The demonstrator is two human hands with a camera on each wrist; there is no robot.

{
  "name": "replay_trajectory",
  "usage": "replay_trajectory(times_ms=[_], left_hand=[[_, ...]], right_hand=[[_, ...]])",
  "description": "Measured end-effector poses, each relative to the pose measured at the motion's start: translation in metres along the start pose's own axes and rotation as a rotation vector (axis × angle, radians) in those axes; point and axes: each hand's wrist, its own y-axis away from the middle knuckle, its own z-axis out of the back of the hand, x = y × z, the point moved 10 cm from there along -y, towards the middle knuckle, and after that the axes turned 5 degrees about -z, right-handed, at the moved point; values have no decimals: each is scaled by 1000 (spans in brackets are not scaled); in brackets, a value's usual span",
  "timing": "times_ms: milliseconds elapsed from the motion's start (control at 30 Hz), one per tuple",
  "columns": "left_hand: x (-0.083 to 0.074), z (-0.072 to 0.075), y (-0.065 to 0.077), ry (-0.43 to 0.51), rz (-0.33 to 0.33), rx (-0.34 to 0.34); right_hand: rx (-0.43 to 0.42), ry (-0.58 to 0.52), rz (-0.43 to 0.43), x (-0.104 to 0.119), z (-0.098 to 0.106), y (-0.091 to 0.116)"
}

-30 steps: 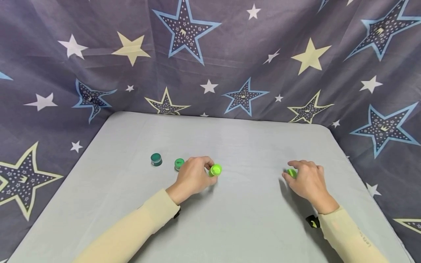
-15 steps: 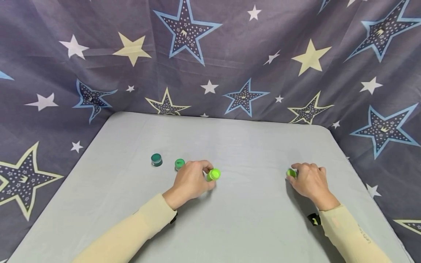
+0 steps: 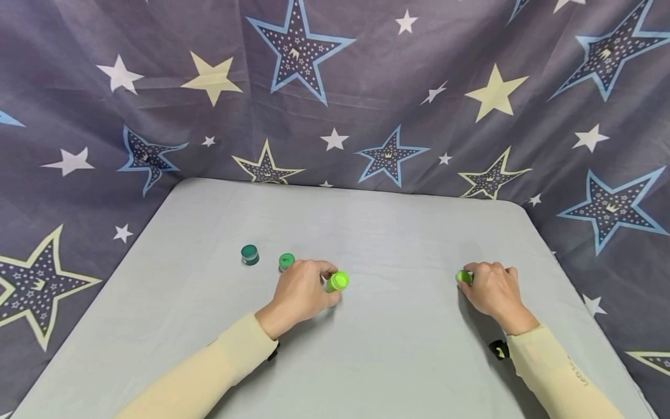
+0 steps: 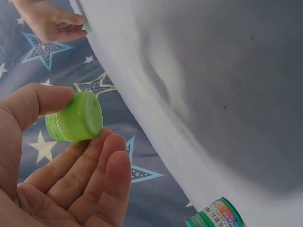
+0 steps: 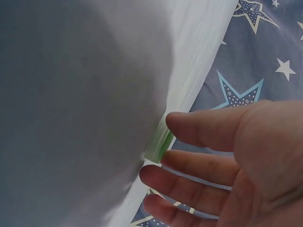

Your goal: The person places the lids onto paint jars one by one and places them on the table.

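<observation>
In the head view my left hand [image 3: 302, 291] holds a small lime-green paint jar [image 3: 338, 281] near the table's middle. The left wrist view shows that jar [image 4: 78, 117] pinched between thumb and fingertips, tilted on its side. Over on the right, my right hand [image 3: 494, 294] pinches a small green lid [image 3: 463, 277] at the table surface. Up close in the right wrist view, thumb and index finger meet the lid's edge [image 5: 160, 142]; the palm side hides part of the rest. Just behind the left hand stands a green paint jar [image 3: 286, 261], partly covered by it.
A dark teal paint jar [image 3: 249, 254] stands farther left on the white-covered table [image 3: 387, 349]. Behind the table hangs a dark star-patterned cloth [image 3: 356, 110], which also runs down both sides.
My left hand has drawn slightly left and toward me with the lime-green jar. The right thumb and fingers have closed onto the green lid; the other two jars stayed put.
</observation>
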Motion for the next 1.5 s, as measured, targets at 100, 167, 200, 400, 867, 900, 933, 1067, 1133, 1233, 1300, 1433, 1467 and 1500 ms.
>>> replay_trajectory(times_ms=[100,167,200,400,867,900,933,1067,1133,1233,1300,1433,1467,1500], left_hand=[[-1,0,1,-5,-5,-4],[-2,1,3,-9,-14,-7],[-3,1,3,-10,-20,-10],[-4,0,6,-6,-25,-23],[-3,-2,13,32,3,-15],[-3,-2,13,33,2,-15],[-3,-3,13,34,2,-12],[-5,-4,15,36,-4,-6],[-6,-5,16,36,-13,-4],[-9,-5,18,35,-28,-2],[-11,-6,19,35,-34,-3],[-12,-5,19,42,-36,-12],[-12,-5,19,45,-36,-13],[-12,-5,19,46,-35,-15]], right_hand=[[-9,-14,7,0,0,0],[-12,-21,9,-1,0,1],[-12,-24,10,-1,-1,1],[-7,-38,8,-1,0,1],[-32,-83,21,17,14,8],[-32,-87,24,19,15,9],[-34,-92,27,21,15,10],[-54,-118,45,30,19,13],[-72,-130,56,35,22,15],[-103,-153,76,43,26,18],[-121,-170,91,47,29,19],[-141,-202,119,59,33,22],[-142,-210,125,61,34,23],[-142,-217,131,64,35,23]])
